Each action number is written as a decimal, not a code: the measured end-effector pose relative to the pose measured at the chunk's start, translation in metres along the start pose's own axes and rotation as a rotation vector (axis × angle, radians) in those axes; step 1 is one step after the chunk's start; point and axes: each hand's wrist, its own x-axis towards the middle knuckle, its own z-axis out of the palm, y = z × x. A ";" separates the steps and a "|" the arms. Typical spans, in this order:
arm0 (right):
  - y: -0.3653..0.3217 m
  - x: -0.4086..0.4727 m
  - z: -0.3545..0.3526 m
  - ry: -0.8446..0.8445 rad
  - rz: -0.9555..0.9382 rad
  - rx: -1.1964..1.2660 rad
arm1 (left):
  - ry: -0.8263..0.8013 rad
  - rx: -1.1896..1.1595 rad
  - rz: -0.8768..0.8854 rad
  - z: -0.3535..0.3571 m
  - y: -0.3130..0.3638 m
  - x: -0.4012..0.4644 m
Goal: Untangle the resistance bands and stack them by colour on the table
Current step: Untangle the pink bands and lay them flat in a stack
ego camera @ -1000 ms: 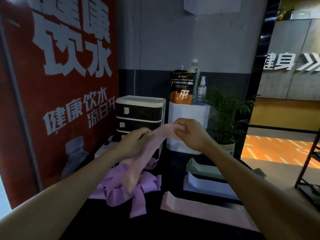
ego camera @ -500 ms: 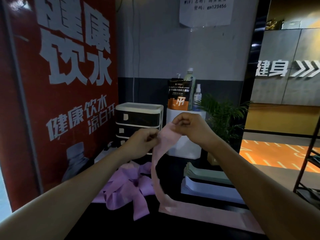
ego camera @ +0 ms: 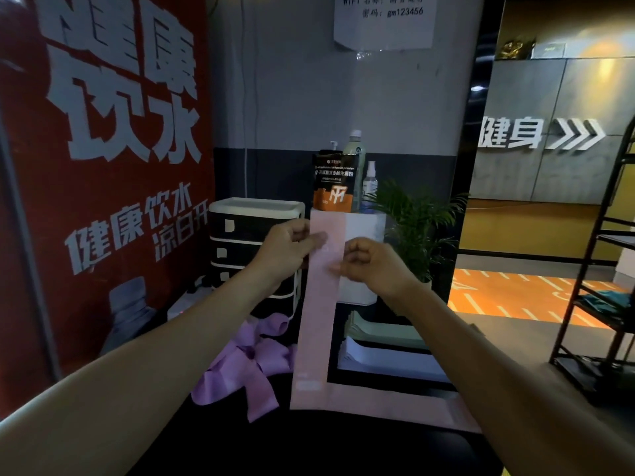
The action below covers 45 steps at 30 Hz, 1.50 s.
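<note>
A pink resistance band [ego camera: 318,321] hangs flat and straight in front of me. My left hand [ego camera: 287,250] pinches its left edge near the top and my right hand [ego camera: 369,261] pinches its right edge a little lower. Its lower end reaches the pink stack [ego camera: 395,403] lying flat on the black table [ego camera: 309,448]. A tangle of purple bands [ego camera: 244,369] lies on the table to the left. Behind the pink stack lie a white stack [ego camera: 385,360] and a pale green stack [ego camera: 381,329].
A red poster wall [ego camera: 103,183] closes off the left. At the back stand a black-and-white drawer unit [ego camera: 247,235], a white box [ego camera: 364,225] with a pouch and bottles on it, and a potted plant [ego camera: 415,218]. A black metal rack [ego camera: 604,286] stands right.
The pink band has been pulled out of the purple tangle, raised and spread flat, and now hangs straight down. My hands rose and each took one side edge.
</note>
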 end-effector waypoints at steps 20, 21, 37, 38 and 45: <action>0.099 -0.077 -0.044 -0.311 0.300 -0.394 | 0.302 -0.470 -0.340 0.008 -0.067 -0.021; 0.101 -0.081 -0.043 -0.328 0.312 -0.459 | 0.302 -0.465 -0.350 0.010 -0.070 -0.024; 0.145 -0.127 -0.102 0.249 0.556 -0.306 | 0.408 -0.386 -0.580 0.039 -0.126 -0.063; 0.149 -0.127 -0.104 0.294 0.575 -0.320 | 0.380 -0.345 -0.599 0.042 -0.130 -0.065; 0.166 -0.131 -0.107 0.429 0.620 -0.529 | 0.137 0.279 -0.622 0.040 -0.167 -0.083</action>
